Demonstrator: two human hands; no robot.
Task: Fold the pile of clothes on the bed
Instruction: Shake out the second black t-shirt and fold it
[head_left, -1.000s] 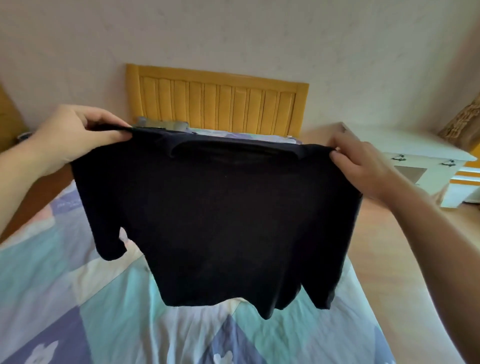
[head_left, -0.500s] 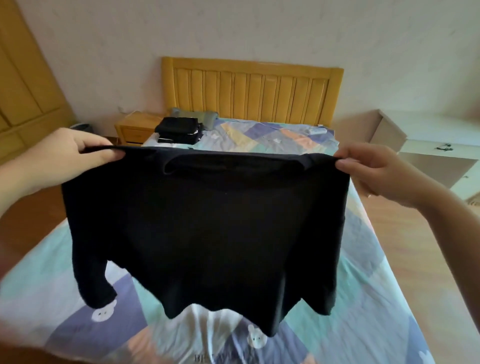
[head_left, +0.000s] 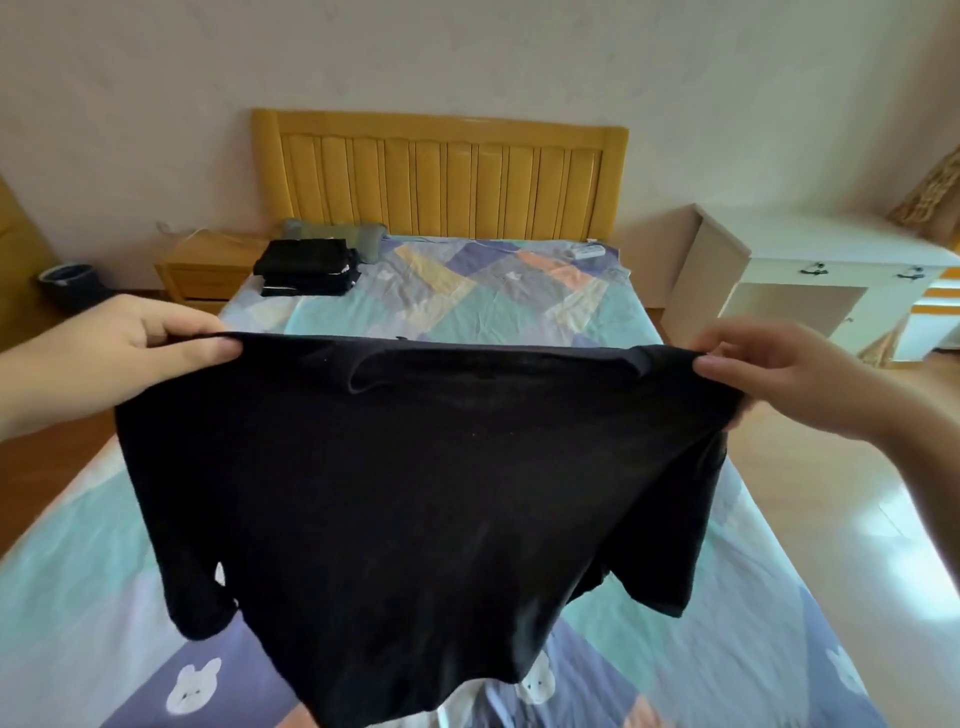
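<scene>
A black T-shirt (head_left: 415, 509) hangs spread in the air above the bed (head_left: 467, 306), collar at the top, both short sleeves drooping. My left hand (head_left: 130, 348) pinches its left shoulder and my right hand (head_left: 779, 379) pinches its right shoulder, holding the top edge taut. A stack of folded black clothes (head_left: 306, 267) lies at the far left of the bed near the headboard. The shirt hides the middle of the bed.
The patchwork sheet carries a grey-green pillow (head_left: 363, 241) and a small white object (head_left: 587, 252) by the yellow headboard (head_left: 441, 171). A wooden nightstand (head_left: 208, 270) stands on the left, a white desk (head_left: 810, 280) on the right, a dark bin (head_left: 67, 275) on the floor.
The view has tilted down and more of the bed shows. Both hands have lowered the shirt slightly, and its hem hangs closer to the sheet. The grips are unchanged.
</scene>
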